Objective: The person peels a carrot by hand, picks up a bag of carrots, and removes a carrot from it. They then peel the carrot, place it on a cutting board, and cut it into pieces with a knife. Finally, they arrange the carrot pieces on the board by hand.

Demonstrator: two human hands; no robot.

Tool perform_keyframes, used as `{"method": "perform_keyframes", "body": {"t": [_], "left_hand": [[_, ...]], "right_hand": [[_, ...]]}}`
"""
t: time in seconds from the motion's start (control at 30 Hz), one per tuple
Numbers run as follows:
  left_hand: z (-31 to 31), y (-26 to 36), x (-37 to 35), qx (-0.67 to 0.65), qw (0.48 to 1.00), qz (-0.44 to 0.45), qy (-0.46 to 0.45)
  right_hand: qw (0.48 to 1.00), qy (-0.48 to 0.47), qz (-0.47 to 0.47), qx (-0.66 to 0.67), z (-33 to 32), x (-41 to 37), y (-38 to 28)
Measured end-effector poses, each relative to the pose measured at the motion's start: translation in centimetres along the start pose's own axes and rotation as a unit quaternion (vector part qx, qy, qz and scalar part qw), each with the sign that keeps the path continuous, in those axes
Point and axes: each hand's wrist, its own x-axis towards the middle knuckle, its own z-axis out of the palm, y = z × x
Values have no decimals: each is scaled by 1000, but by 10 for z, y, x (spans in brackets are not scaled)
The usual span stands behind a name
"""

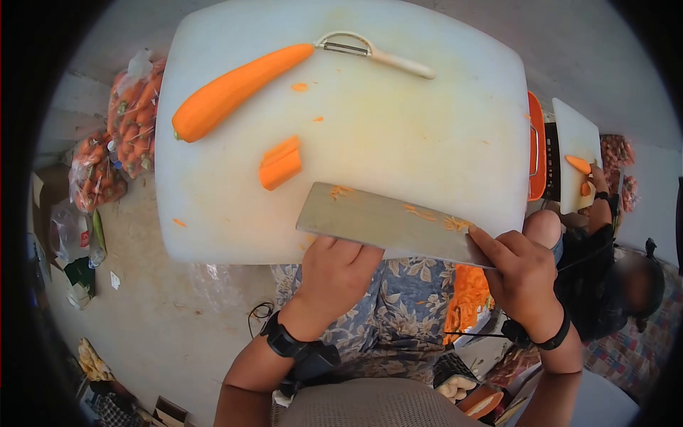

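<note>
A wide cleaver with carrot shreds stuck to its blade lies across the near part of a white cutting board. My right hand is closed at its handle end, index finger along the blade; the handle itself is hidden. My left hand is curled against the blade's near edge, its fingertips hidden beneath it. Small orange bits show beside that hand. Beyond the blade sits a cut carrot block. A whole peeled carrot and a white peeler lie farther back.
Bags of carrots stand on the floor at left. An orange crate adjoins the board's right edge. Below it, orange peelings lie by my lap. Another person works at a second board on the right.
</note>
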Motion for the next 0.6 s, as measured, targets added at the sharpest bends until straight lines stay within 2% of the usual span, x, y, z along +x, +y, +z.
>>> {"method": "perform_keyframes", "body": {"t": [0.47,0.6], "left_hand": [[-3,-3,1,-44,999,-9,-14],[-6,-3,3,-53,998,-22,-24]], "right_hand": [[997,-64,-17,25,-11,-4,13],[998,-57,-36,-13,-5,-1,13]]}}
